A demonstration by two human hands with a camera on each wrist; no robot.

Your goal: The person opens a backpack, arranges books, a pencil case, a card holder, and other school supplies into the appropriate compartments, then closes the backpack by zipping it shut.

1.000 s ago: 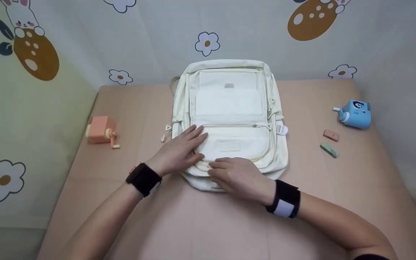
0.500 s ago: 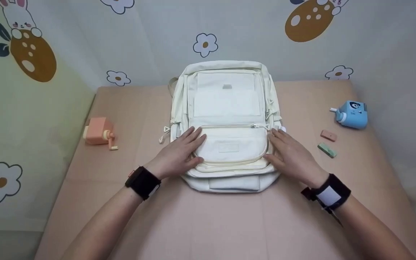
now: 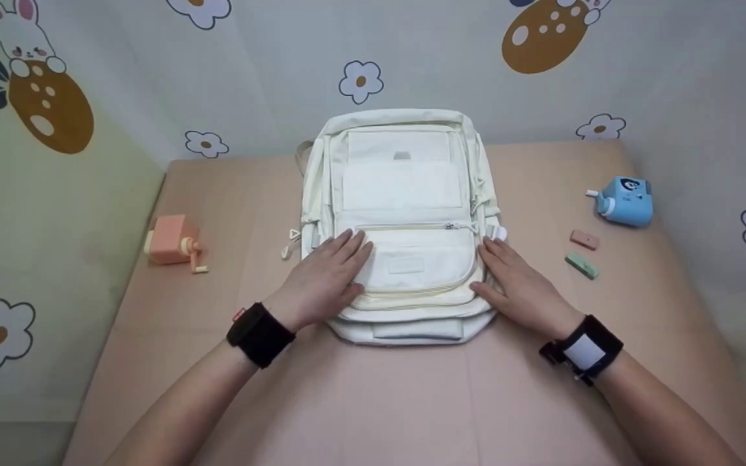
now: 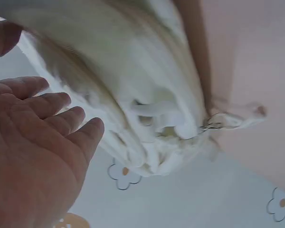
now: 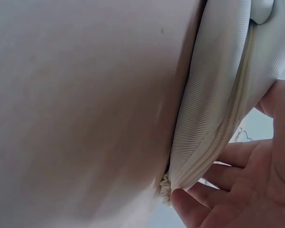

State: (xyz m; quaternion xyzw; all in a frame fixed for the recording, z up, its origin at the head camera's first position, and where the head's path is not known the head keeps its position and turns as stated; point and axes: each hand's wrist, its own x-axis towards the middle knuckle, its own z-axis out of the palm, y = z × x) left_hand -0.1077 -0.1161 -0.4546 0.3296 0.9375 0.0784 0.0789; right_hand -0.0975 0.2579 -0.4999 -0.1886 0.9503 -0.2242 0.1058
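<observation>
A cream backpack (image 3: 402,184) lies on its back on the table, its front pocket (image 3: 412,259) facing up with a zipper across the top. My left hand (image 3: 321,278) rests along the pocket's left edge, fingers straight and spread a little. On the opposite side, my right hand (image 3: 525,285) touches the pocket's right edge with extended fingers and the thumb on the front. The left wrist view shows the straight fingers (image 4: 61,109) beside the bag's side. In the right wrist view, the fingers (image 5: 232,166) lie along the bag's ribbed side.
A pink crank pencil sharpener (image 3: 175,239) stands at the left of the table (image 3: 405,401). On the right are a blue crank sharpener (image 3: 625,202), a small pink eraser (image 3: 585,239) and a green one (image 3: 581,266). A patterned curtain (image 3: 269,77) surrounds the table's back and sides.
My right hand has moved from the bag's lower front to the pocket's right edge. The left hand stays at the left edge. The whole view has shifted slightly.
</observation>
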